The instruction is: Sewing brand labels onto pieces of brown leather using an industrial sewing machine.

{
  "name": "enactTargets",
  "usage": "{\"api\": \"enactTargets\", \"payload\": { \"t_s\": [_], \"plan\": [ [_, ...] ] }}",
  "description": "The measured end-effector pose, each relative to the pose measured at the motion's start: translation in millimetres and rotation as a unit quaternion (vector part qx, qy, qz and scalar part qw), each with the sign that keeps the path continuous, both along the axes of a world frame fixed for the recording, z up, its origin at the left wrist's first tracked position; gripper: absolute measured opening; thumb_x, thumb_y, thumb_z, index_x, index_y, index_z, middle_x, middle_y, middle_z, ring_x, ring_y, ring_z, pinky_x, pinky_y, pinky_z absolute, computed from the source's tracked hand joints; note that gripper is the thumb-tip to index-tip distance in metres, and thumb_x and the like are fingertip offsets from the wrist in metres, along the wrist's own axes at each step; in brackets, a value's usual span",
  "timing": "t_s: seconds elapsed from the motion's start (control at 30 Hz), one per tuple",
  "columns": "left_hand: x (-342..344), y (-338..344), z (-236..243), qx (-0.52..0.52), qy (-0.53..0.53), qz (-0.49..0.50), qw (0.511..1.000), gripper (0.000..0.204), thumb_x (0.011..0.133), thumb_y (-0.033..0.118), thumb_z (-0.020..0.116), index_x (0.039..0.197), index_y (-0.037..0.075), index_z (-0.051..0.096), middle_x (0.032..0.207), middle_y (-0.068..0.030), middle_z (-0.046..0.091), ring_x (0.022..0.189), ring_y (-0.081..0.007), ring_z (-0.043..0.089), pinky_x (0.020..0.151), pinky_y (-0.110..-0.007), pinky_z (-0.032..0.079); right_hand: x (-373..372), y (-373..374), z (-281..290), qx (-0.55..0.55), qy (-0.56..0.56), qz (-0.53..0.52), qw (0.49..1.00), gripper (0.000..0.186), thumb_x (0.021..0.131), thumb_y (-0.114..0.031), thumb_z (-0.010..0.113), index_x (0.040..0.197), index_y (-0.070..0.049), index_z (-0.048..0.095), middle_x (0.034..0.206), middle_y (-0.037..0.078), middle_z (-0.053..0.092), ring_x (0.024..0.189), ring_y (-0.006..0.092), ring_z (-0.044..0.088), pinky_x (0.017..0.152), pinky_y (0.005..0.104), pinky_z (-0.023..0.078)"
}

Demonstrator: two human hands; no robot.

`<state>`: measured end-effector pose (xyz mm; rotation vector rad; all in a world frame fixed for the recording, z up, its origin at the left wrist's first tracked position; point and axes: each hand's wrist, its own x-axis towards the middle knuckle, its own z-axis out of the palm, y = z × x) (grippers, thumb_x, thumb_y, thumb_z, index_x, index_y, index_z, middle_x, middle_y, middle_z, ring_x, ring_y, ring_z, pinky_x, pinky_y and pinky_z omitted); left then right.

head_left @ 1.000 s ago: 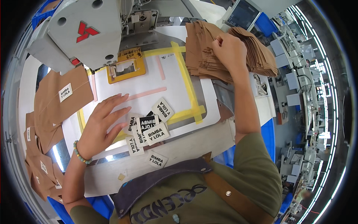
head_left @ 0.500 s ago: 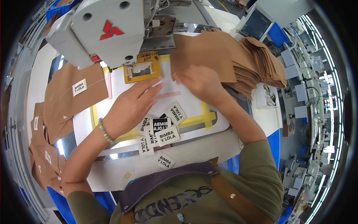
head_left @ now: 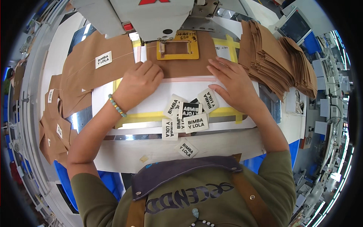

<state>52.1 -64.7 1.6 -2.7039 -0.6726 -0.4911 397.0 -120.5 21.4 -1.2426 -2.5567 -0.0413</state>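
Note:
A brown fabric piece (head_left: 181, 69) lies flat on the white work plate (head_left: 143, 99) and runs beneath a yellow clamp frame (head_left: 177, 56). Brown also shows through the frame's window. My left hand (head_left: 140, 84) is closed at the left edge of this piece, its fingers curled and pinching there. My right hand (head_left: 234, 85) rests at the right edge with its fingers stretched out and the thumb apart. Between my forearms sits a loose pile of white labels (head_left: 197, 123) with dark print, plus one black label (head_left: 190, 109). A single label (head_left: 186, 148) lies nearer my body.
A sewing machine head (head_left: 151, 19) stands over the frame. Stacked brown pieces (head_left: 264, 56) lie at the right. At the left, brown pieces bearing labels (head_left: 102, 47) hang over the table edge, joined by thread. A screen (head_left: 295, 25) stands far right.
The brown piece has come from the stack at the right to under the yellow frame. My left hand has curled at its left edge; my right hand has spread out. The view has shifted.

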Motion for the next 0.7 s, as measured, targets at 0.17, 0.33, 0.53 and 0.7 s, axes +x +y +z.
{"api": "enactTargets", "payload": {
  "t_s": [0.17,0.33,0.53,0.7],
  "plan": [
    [-27.6,-4.1,1.2,0.015,0.025,0.072,0.997,0.044,0.084,0.006,0.072,0.127,-0.001,0.072,0.137,-0.0111,0.072,0.124,-0.0287,0.066,0.101,-0.04,0.058,-2.3,5.3,-6.2,-0.017,-0.04,0.005,0.999,0.06,0.11,-0.044,0.06,0.151,-0.001,0.06,0.162,0.014,0.056,0.157,0.0335,0.042,0.13,0.0569,0.028],
    [-23.5,-35.3,11.1,-0.131,-0.028,0.104,0.986,0.055,0.088,0.006,0.075,0.142,0.002,0.066,0.152,-0.0092,0.065,0.143,-0.0349,0.057,0.117,-0.046,0.05,8.5,8.1,-0.8,-0.063,0.021,-0.004,0.998,0.06,0.11,-0.044,0.06,0.153,-0.002,0.058,0.154,0.014,0.063,0.155,0.0337,0.044,0.131,0.0569,0.027],
    [-33.1,-43.1,4.6,-0.239,-0.091,0.072,0.964,0.06,0.096,0.002,0.069,0.155,0.008,0.06,0.162,-0.0093,0.058,0.156,-0.0369,0.046,0.126,-0.049,0.041,14.1,-2.8,2.4,-0.053,0.022,0.017,0.998,0.057,0.11,-0.041,0.06,0.153,-0.004,0.058,0.154,0.014,0.063,0.154,0.0353,0.045,0.13,0.0542,0.03],
    [-36.0,-41.1,3.8,-0.205,-0.117,0.127,0.963,0.06,0.094,0.003,0.072,0.153,0.008,0.061,0.157,-0.0106,0.063,0.151,-0.0369,0.051,0.121,-0.048,0.045,9.7,5.7,-9.9,-0.031,0.107,0.015,0.994,0.061,0.107,-0.04,0.064,0.158,-0.008,0.056,0.167,0.01,0.051,0.16,0.0345,0.038,0.132,0.057,0.025]
  ]
}}
